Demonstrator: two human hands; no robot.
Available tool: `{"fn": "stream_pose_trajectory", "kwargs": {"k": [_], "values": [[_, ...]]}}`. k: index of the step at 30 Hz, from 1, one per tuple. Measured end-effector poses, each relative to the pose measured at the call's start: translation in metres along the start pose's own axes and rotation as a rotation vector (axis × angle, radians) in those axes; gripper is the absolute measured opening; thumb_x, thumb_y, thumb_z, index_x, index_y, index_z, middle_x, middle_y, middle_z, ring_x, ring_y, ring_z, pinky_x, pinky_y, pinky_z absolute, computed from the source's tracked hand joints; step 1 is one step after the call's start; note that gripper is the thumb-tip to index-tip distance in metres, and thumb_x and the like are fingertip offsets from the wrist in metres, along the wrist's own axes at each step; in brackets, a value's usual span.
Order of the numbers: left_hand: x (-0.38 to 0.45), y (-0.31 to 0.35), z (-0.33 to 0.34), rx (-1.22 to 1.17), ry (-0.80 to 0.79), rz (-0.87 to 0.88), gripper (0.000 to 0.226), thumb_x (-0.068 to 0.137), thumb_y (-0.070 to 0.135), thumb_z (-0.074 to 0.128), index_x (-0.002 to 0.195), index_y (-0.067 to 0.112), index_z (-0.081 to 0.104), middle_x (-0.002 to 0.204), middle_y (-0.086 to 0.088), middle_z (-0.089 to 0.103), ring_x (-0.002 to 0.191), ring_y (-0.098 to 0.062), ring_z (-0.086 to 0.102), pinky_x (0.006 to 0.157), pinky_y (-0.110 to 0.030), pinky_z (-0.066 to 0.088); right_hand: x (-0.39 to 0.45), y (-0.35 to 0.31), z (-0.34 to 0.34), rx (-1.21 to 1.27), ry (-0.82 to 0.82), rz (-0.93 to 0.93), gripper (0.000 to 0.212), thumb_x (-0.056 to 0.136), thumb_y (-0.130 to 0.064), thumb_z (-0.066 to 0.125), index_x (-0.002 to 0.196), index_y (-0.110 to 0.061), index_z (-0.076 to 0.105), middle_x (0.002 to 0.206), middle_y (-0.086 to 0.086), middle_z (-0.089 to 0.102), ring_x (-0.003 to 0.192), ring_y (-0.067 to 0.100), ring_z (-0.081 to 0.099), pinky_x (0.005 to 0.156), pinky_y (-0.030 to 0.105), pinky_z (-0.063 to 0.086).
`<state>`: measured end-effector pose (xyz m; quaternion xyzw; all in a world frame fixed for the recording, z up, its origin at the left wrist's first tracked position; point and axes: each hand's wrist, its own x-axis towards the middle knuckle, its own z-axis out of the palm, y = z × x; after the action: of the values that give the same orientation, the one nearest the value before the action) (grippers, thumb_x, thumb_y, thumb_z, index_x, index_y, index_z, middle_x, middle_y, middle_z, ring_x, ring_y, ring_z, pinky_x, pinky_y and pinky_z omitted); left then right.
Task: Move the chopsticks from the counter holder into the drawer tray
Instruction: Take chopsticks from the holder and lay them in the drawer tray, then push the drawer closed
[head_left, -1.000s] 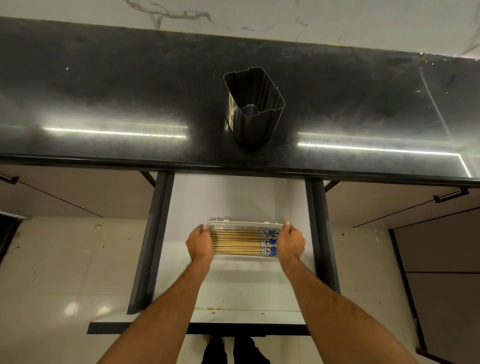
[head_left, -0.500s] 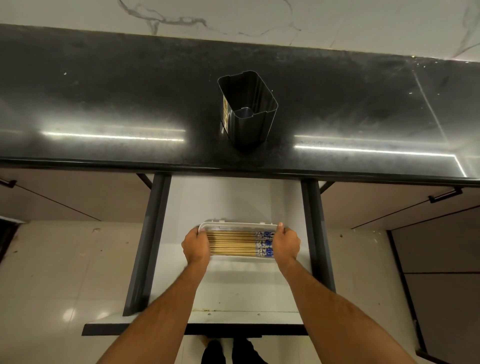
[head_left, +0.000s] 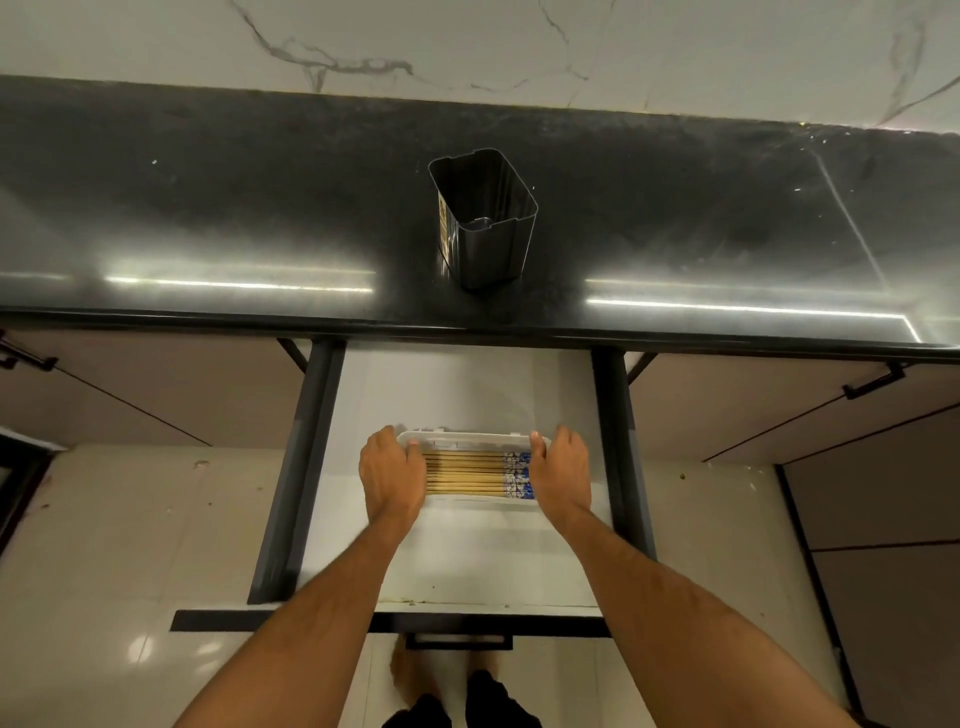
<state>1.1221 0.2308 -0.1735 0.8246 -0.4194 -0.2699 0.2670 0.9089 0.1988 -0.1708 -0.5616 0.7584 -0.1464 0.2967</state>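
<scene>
Both hands have loosened since the earlier frame: before they gripped the tray's short ends, and now the left hand (head_left: 392, 475) and the right hand (head_left: 558, 475) lie with fingers fairly straight and relaxed against those ends, holding nothing that I can see. Between them sits the white tray (head_left: 470, 440) on the floor of the open drawer (head_left: 457, 561), and in it the chopsticks (head_left: 467, 474) lie flat side by side, their long axis running left to right, the blue patterned ends toward the right hand. Each hand is equally near its end of the bundle. Up on the black counter (head_left: 208, 218) the dark holder (head_left: 483, 218) stands empty, so the transfer looks done; what remains, I judge, is pulling both hands straight back toward the body.
</scene>
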Motion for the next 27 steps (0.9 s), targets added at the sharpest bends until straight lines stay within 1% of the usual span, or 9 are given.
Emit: {"fn": "stream_pose_trajectory", "kwargs": {"k": [2, 4, 6, 8, 11, 14, 17, 21, 27], "values": [[-0.011, 0.007, -0.007, 0.072, 0.031, 0.116, 0.036, 0.104, 0.032, 0.049, 0.134, 0.013, 0.051, 0.133, -0.008, 0.057, 0.123, -0.024, 0.052, 0.107, -0.041, 0.045, -0.009, -0.003, -0.006, -0.069, 0.02, -0.114, 0.048, 0.105, -0.044, 0.043, 0.14, -0.012, 0.045, 0.136, 0.007, 0.052, 0.126, 0.021, 0.05, 0.106, 0.036, 0.046], [-0.023, 0.012, -0.015, 0.125, 0.07, 0.271, 0.031, 0.102, 0.029, 0.049, 0.129, 0.014, 0.052, 0.127, -0.006, 0.058, 0.118, -0.021, 0.051, 0.107, -0.039, 0.043, -0.02, -0.004, -0.009, -0.135, 0.044, -0.23, 0.046, 0.105, -0.043, 0.044, 0.139, -0.013, 0.045, 0.137, 0.007, 0.052, 0.124, 0.021, 0.051, 0.106, 0.034, 0.046], [-0.035, 0.014, -0.02, 0.177, 0.097, 0.424, 0.027, 0.102, 0.028, 0.048, 0.125, 0.016, 0.052, 0.122, -0.004, 0.057, 0.112, -0.019, 0.052, 0.108, -0.042, 0.045, -0.034, -0.005, -0.01, -0.189, 0.07, -0.324, 0.048, 0.105, -0.042, 0.045, 0.141, -0.011, 0.043, 0.139, 0.009, 0.051, 0.127, 0.023, 0.051, 0.109, 0.039, 0.048], [-0.05, 0.013, -0.023, 0.228, 0.094, 0.511, 0.031, 0.102, 0.029, 0.048, 0.129, 0.015, 0.05, 0.126, -0.005, 0.057, 0.117, -0.022, 0.053, 0.112, -0.047, 0.042, -0.053, -0.007, -0.011, -0.22, 0.105, -0.396, 0.048, 0.105, -0.037, 0.046, 0.143, -0.008, 0.041, 0.141, 0.012, 0.05, 0.13, 0.027, 0.05, 0.11, 0.043, 0.047], [-0.075, 0.003, -0.026, 0.299, 0.081, 0.589, 0.041, 0.099, 0.029, 0.049, 0.136, 0.01, 0.046, 0.134, -0.008, 0.054, 0.126, -0.025, 0.051, 0.121, -0.045, 0.032, -0.084, -0.008, -0.01, -0.287, 0.158, -0.482, 0.052, 0.103, -0.031, 0.054, 0.144, -0.002, 0.042, 0.143, 0.018, 0.051, 0.135, 0.034, 0.048, 0.114, 0.047, 0.042], [-0.103, -0.01, -0.034, 0.354, 0.077, 0.653, 0.048, 0.097, 0.029, 0.051, 0.139, 0.007, 0.045, 0.137, -0.01, 0.054, 0.13, -0.026, 0.049, 0.12, -0.046, 0.031, -0.116, -0.002, -0.011, -0.369, 0.191, -0.549, 0.057, 0.101, -0.033, 0.056, 0.144, 0.001, 0.042, 0.144, 0.021, 0.05, 0.137, 0.037, 0.046, 0.117, 0.049, 0.038], [-0.138, -0.028, -0.046, 0.379, 0.089, 0.696, 0.05, 0.097, 0.03, 0.054, 0.14, 0.005, 0.046, 0.138, -0.013, 0.054, 0.13, -0.028, 0.049, 0.12, -0.046, 0.031, -0.153, 0.009, -0.007, -0.422, 0.188, -0.588, 0.06, 0.1, -0.036, 0.054, 0.144, 0.003, 0.043, 0.143, 0.023, 0.051, 0.137, 0.038, 0.047, 0.115, 0.049, 0.039], [-0.183, -0.054, -0.056, 0.382, 0.072, 0.733, 0.051, 0.098, 0.028, 0.055, 0.142, 0.003, 0.048, 0.142, -0.016, 0.054, 0.136, -0.031, 0.048, 0.122, -0.048, 0.029, -0.204, 0.025, 0.002, -0.461, 0.184, -0.62, 0.06, 0.102, -0.037, 0.052, 0.144, 0.005, 0.044, 0.144, 0.025, 0.051, 0.137, 0.039, 0.047, 0.115, 0.053, 0.039], [-0.234, -0.096, -0.055, 0.412, -0.009, 0.762, 0.054, 0.101, 0.029, 0.049, 0.148, 0.002, 0.042, 0.151, -0.017, 0.047, 0.144, -0.031, 0.039, 0.124, -0.046, 0.026, -0.256, 0.055, 0.014, -0.523, 0.173, -0.636, 0.062, 0.106, -0.037, 0.043, 0.151, 0.003, 0.032, 0.155, 0.026, 0.039, 0.147, 0.039, 0.034, 0.118, 0.054, 0.033]]}}
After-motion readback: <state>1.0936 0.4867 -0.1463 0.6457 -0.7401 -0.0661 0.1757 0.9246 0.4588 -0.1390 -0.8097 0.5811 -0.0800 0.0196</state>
